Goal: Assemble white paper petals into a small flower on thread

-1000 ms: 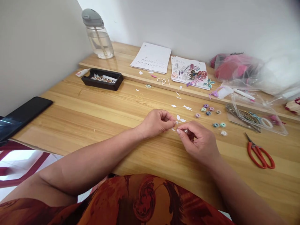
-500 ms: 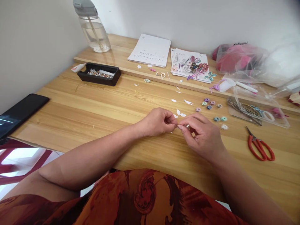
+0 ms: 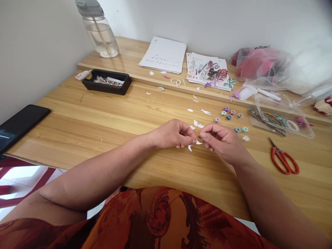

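My left hand (image 3: 173, 133) and my right hand (image 3: 222, 142) meet fingertip to fingertip over the wooden table (image 3: 103, 117). Both are closed in a pinch around a small white paper petal (image 3: 198, 142). Another white petal (image 3: 190, 147) lies on the table just below the fingertips. More white petal cut-outs (image 3: 197, 125) lie right behind my hands. Whether my right hand also holds something else is hidden by its curled fingers.
Small rolled paper coils (image 3: 229, 114) and red scissors (image 3: 283, 161) lie to the right. A clear plastic tray (image 3: 281, 118), paper sheets with quilled flowers (image 3: 209, 74), white cut sheets (image 3: 163, 55), a black tray (image 3: 107, 82), a water bottle (image 3: 98, 29) and a phone (image 3: 20, 122) stand around.
My hands stayed together at the same spot, fingers shifting slightly on the petal. A second white petal now shows on the table beneath them. The camera tilted a little.
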Demonstrator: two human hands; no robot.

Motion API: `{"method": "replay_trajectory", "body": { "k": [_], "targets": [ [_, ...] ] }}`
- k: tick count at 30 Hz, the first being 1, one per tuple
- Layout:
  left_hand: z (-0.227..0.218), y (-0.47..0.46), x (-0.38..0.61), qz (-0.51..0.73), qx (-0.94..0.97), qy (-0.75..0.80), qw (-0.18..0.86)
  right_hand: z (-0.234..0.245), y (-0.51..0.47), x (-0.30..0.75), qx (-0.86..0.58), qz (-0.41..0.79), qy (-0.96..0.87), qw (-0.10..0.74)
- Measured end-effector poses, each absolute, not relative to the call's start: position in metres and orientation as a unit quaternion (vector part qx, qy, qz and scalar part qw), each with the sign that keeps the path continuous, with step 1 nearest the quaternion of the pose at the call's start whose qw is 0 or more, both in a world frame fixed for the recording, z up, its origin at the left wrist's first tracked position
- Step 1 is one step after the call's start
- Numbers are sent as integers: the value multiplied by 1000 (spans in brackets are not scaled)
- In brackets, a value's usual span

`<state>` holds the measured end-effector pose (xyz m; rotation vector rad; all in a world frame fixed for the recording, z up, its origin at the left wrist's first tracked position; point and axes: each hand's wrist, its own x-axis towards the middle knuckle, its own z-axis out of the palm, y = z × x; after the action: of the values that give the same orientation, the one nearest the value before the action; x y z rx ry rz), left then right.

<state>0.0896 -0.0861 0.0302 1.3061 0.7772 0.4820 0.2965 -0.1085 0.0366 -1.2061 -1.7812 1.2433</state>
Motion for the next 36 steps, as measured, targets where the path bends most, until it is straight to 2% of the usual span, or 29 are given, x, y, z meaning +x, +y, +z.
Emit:
{"method": "replay_trajectory", "body": {
  "k": [9, 19, 24, 29, 36],
  "targets": [
    [29, -87, 89, 179, 571, 346, 722, 30, -109, 296, -420, 495, -673, 356],
    [34, -88, 89, 189, 538, 341, 747, 24, -108, 294, -416, 541, -641, 352],
    [33, -86, 88, 212, 500, 325, 774, 21, -108, 294, -412, 562, -618, 364],
    [34, -84, 88, 255, 436, 318, 802, 16, -109, 294, -392, 636, -558, 361],
    [33, -83, 90, 292, 416, 321, 799, 19, -111, 292, -371, 685, -514, 359]
  ]
}}
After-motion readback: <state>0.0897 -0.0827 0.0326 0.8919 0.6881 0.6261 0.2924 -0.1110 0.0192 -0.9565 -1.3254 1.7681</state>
